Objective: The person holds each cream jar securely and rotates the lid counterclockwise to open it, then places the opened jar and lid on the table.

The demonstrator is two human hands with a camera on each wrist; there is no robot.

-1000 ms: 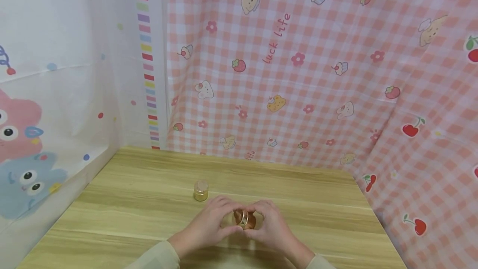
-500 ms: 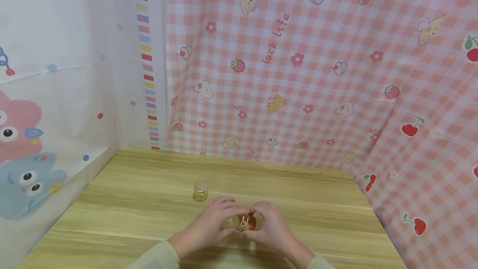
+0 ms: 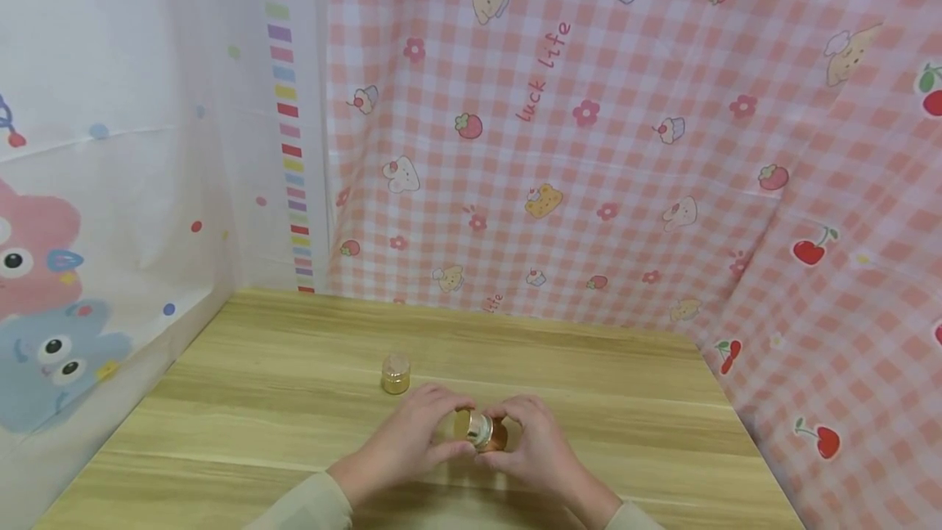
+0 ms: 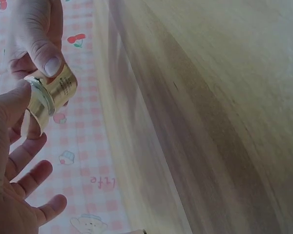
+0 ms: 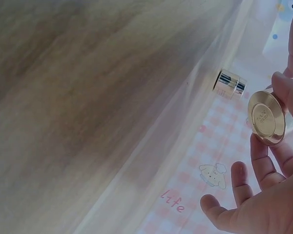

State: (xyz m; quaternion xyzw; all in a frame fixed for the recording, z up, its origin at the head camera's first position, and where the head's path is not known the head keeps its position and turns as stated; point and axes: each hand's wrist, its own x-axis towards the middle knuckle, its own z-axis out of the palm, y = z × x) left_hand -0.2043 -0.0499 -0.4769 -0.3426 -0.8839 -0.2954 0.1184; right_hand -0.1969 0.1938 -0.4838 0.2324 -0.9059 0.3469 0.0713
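Observation:
Held sideways between both hands is a small shiny gold jar (image 3: pixel 498 435). Its gold lid (image 3: pixel 464 424) faces left, and a pale, glassy band shows between lid and body in the left wrist view. My left hand (image 3: pixel 418 438) pinches the lid between thumb and fingertips. From the other side, the thumb and fingers of my right hand (image 3: pixel 536 446) grip the jar's body. The round base (image 5: pixel 266 118), with small raised lettering, faces the right wrist camera. Behind the left hand, a second gold jar (image 3: pixel 396 374) stands upright on the table.
The wood-grain table (image 3: pixel 625 383) ends at a pink checked cloth (image 3: pixel 589 154) behind and on the right. A white cloth (image 3: pixel 132 105) with cartoon figures hangs on the left. Both forearms wear pale sleeves (image 3: pixel 309 505).
The jar has turned and its lid has come into clearer view on the left, with the pale band beside it. My left fingers have shifted slightly; the right hand stays almost in place.

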